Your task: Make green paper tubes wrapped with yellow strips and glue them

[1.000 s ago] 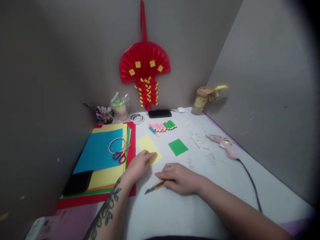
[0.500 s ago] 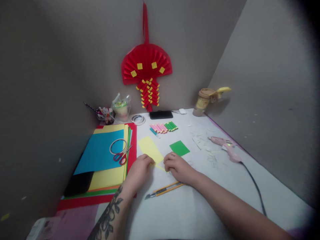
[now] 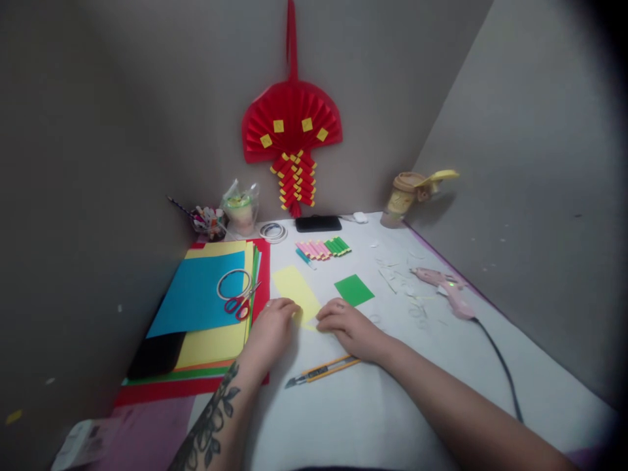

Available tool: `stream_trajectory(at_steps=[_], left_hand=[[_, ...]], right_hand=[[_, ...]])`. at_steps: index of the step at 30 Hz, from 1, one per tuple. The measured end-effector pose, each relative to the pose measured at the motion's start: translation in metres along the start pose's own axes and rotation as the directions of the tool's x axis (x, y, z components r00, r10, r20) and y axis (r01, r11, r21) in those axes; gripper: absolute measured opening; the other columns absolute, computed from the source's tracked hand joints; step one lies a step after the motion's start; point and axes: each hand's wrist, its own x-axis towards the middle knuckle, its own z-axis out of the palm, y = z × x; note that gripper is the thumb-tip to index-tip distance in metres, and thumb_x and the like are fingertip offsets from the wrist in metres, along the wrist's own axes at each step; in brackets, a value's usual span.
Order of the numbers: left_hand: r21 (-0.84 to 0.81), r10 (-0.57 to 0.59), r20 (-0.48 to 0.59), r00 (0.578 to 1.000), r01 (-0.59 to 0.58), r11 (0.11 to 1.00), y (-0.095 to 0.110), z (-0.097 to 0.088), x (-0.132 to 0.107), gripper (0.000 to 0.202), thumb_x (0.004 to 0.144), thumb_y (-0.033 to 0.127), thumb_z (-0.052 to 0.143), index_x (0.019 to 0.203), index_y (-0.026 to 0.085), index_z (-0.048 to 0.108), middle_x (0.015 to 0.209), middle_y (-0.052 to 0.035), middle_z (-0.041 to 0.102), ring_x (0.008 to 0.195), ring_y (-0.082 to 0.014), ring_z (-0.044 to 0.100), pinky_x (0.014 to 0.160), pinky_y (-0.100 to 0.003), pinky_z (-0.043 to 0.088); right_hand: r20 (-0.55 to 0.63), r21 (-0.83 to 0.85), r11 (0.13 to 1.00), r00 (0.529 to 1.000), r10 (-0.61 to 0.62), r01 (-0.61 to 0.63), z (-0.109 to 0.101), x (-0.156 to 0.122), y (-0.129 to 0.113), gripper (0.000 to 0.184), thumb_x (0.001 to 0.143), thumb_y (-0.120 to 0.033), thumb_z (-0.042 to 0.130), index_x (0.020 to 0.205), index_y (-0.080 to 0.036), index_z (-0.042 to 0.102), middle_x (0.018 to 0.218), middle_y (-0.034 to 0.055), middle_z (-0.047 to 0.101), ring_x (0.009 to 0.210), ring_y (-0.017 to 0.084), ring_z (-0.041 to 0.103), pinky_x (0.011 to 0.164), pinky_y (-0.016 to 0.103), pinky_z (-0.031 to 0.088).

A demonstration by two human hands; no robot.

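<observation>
A pale yellow sheet of paper (image 3: 296, 286) lies on the white table, with a narrow yellow paper strip (image 3: 309, 326) along its near edge. My left hand (image 3: 273, 329) is closed at the strip's left end, fingers bent down. At the other end my right hand (image 3: 350, 329) pinches it, fingers curled together; the fingertips are partly hidden. A green paper square (image 3: 354, 290) lies just beyond my right hand. Nearer to me, an orange utility knife (image 3: 324, 371) rests on the table, its handle end close to my right wrist.
Left stands a stack of coloured paper (image 3: 210, 353) bearing red-handled scissors (image 3: 237, 307) and a tape roll (image 3: 219, 288). Pink and green paper rolls (image 3: 324, 248) lie beyond. At right are a corded glue gun (image 3: 454, 294) and glue scraps. Cups and a phone (image 3: 318, 224) stand behind.
Both hands have shifted slightly, the right one a little leftward, and the strip between them now sits closer to the yellow sheet's edge. The view has tilted slightly.
</observation>
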Motion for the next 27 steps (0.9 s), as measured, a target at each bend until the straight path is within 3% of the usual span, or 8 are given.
stream_trajectory(at_steps=[3,6,8,12,17,20,24,27], left_hand=[[0.089,0.025,0.046,0.999,-0.029,0.996,0.000,0.000,0.001,0.037,0.081,0.006,0.042,0.105,0.020,0.066,0.113,-0.0075,0.063,0.107,-0.0213,0.053,0.094,-0.034,0.040],[0.112,0.009,0.044,0.999,-0.014,0.994,0.005,-0.002,0.001,0.032,0.084,0.011,0.043,0.101,0.019,0.068,0.112,-0.0074,0.064,0.105,-0.0214,0.054,0.093,-0.033,0.042],[0.119,-0.008,0.042,0.999,0.003,0.993,0.007,-0.002,0.001,0.028,0.084,0.014,0.045,0.100,0.019,0.068,0.112,-0.0072,0.064,0.105,-0.0217,0.055,0.092,-0.033,0.043],[0.145,-0.015,0.072,0.997,0.004,0.989,0.005,0.001,0.001,0.037,0.083,0.011,0.043,0.114,0.020,0.062,0.125,-0.0077,0.059,0.115,-0.0214,0.052,0.098,-0.033,0.040],[0.136,-0.075,0.094,0.993,0.062,0.989,0.004,0.006,0.004,0.047,0.084,0.005,0.036,0.128,0.015,0.048,0.132,-0.0125,0.053,0.120,-0.0205,0.050,0.100,-0.034,0.038],[0.112,-0.060,0.048,0.997,0.054,0.992,0.009,0.003,0.003,0.032,0.088,0.015,0.039,0.114,0.015,0.057,0.115,-0.0118,0.063,0.103,-0.0214,0.059,0.088,-0.034,0.044],[0.117,0.036,-0.016,0.999,-0.034,0.993,0.018,0.000,0.001,0.021,0.089,0.024,0.044,0.092,0.018,0.064,0.096,-0.0064,0.067,0.093,-0.0197,0.058,0.083,-0.031,0.043],[0.195,0.041,0.015,0.999,-0.043,0.980,0.019,0.003,0.001,0.020,0.089,0.025,0.046,0.084,0.018,0.064,0.089,-0.0055,0.066,0.087,-0.0197,0.057,0.078,-0.031,0.043]], right_hand=[[0.000,-0.065,0.997,0.999,0.036,-0.036,0.001,0.001,0.000,0.041,0.077,0.001,0.045,0.102,-0.020,0.069,0.105,0.0093,0.064,0.103,0.022,0.050,0.091,0.042,0.043],[0.086,-0.012,0.999,0.996,-0.037,0.038,0.002,-0.001,-0.001,0.042,0.075,0.001,0.047,0.096,-0.025,0.072,0.115,0.0061,0.062,0.112,0.022,0.046,0.096,0.042,0.041],[0.065,-0.005,0.999,0.997,-0.037,0.037,0.001,-0.003,0.001,0.040,0.076,0.000,0.047,0.093,-0.025,0.073,0.114,0.0058,0.062,0.113,0.021,0.047,0.096,0.041,0.041],[-0.024,-0.155,0.988,0.999,0.023,-0.026,0.000,-0.005,0.010,0.037,0.077,-0.001,0.048,0.096,-0.023,0.071,0.110,0.0064,0.066,0.112,0.024,0.048,0.096,0.046,0.040],[0.040,-0.321,0.947,0.999,0.017,-0.003,0.001,-0.001,0.015,0.045,0.075,0.001,0.047,0.109,-0.022,0.066,0.116,0.0053,0.065,0.116,0.026,0.046,0.099,0.050,0.035],[0.052,-0.355,0.935,0.999,-0.003,0.021,0.002,0.002,0.010,0.043,0.076,0.000,0.046,0.110,-0.019,0.064,0.114,0.0060,0.066,0.113,0.026,0.047,0.100,0.049,0.033],[0.043,-0.413,0.910,0.999,-0.022,0.038,0.001,0.005,-0.001,0.037,0.076,-0.002,0.048,0.105,-0.018,0.066,0.107,0.0084,0.067,0.104,0.024,0.049,0.094,0.045,0.037],[0.054,-0.430,0.902,0.998,-0.012,0.034,0.001,0.008,-0.007,0.032,0.077,-0.003,0.049,0.101,-0.017,0.066,0.103,0.0093,0.067,0.099,0.023,0.049,0.089,0.041,0.038]])
